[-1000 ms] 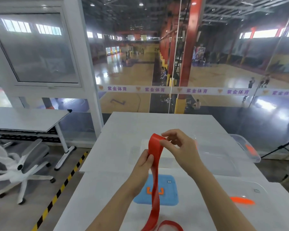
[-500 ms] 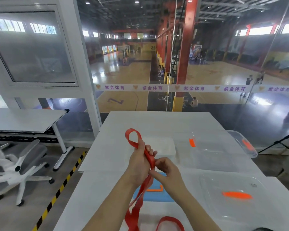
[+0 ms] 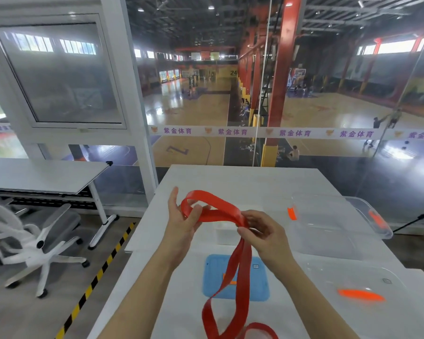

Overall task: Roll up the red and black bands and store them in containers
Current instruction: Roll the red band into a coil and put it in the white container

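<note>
Head view:
- red band [image 3: 218, 210] held up over table [image 3: 230, 182], spanning both hands.
- left hand [image 3: 181, 226]: fingers hooked into end loop, thumb raised.
- right hand [image 3: 264, 236]: pinches band at twist, just right of loop.
- remaining length hangs below pinch, tail curled nearest body.
- clear container [image 3: 333, 231] lies right of grip.
- advice: flatten twist at pinch, keep loop small, feed slack evenly, wind snug.

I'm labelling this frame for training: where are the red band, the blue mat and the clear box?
red band [image 3: 220, 211], head view, its upper, level stretch.
blue mat [image 3: 260, 285], head view, bare right side.
clear box [image 3: 333, 231], head view, its see-through floor.
</note>
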